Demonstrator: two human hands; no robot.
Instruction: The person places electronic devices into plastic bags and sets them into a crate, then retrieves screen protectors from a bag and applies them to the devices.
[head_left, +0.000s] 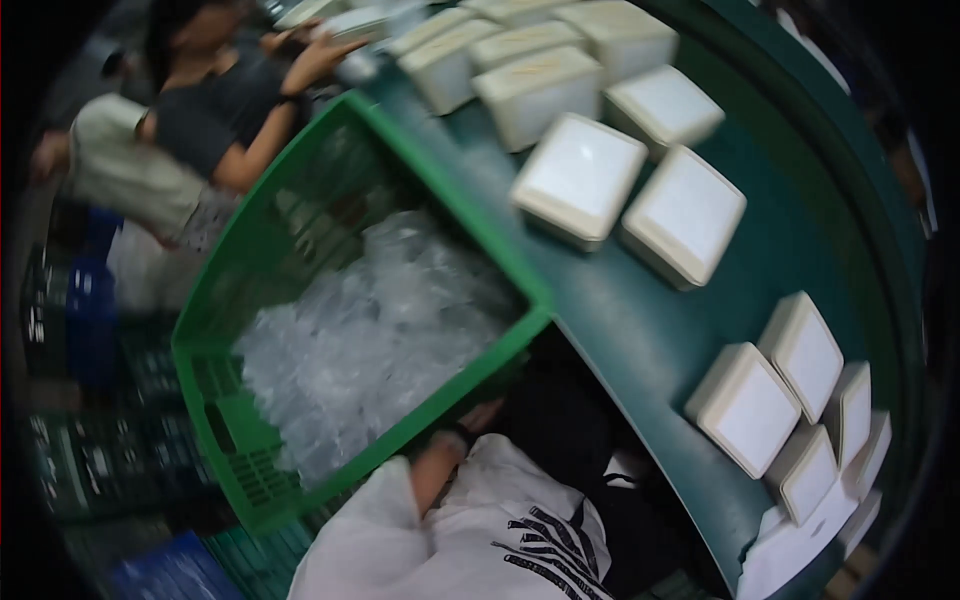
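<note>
My left hand [483, 414] shows only in part, low beside the near wall of a green plastic basket [455, 385]. A dark band is on its wrist, and its fingers are hidden, so I cannot tell whether it grips the basket. My right hand is out of view. Inside the basket lies a heap of crumpled clear plastic pieces [360, 340], perhaps bags. The basket is tilted, with its right edge against the green work table [640, 330].
Cream boxes with white tops [580, 175] stand grouped on the table's far part. More such boxes [745, 410] sit at the right, by a white sheet [800, 550]. A person in a dark shirt [215, 110] works at far left. Blue and green crates [90, 320] line the left side.
</note>
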